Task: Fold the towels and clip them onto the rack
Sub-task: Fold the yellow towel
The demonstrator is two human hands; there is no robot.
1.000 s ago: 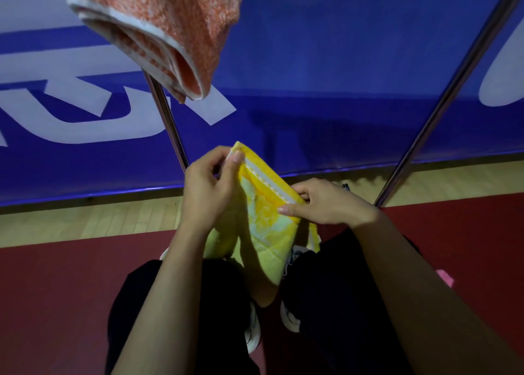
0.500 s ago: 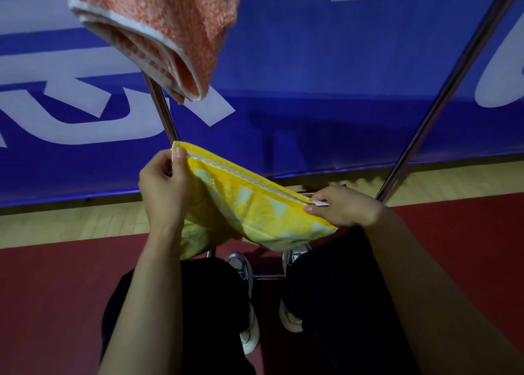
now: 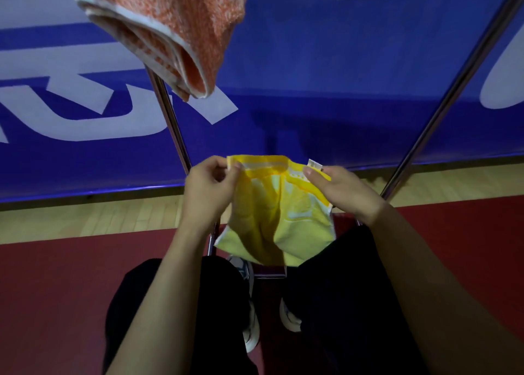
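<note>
A small yellow towel [image 3: 279, 218] with white patterning hangs between both hands in front of my knees. My left hand [image 3: 208, 191] pinches its top left corner. My right hand [image 3: 344, 191] pinches the top right corner, where a white label sticks up. The cloth sags and creases in the middle. An orange towel [image 3: 175, 25], folded, hangs from the top of the rack at upper left. The rack's metal legs [image 3: 442, 113] slant down on either side of the yellow towel. No clip shows.
A blue banner with white lettering [image 3: 312, 71] stands right behind the rack. Below it runs a strip of wooden floor, then red floor [image 3: 56, 289]. My legs in dark trousers and light shoes stand at the rack's base bar [image 3: 269, 275].
The hands first drew apart and stretched the towel's top edge, then came level and closer again. The towel has turned from slanted to hanging with its top edge horizontal.
</note>
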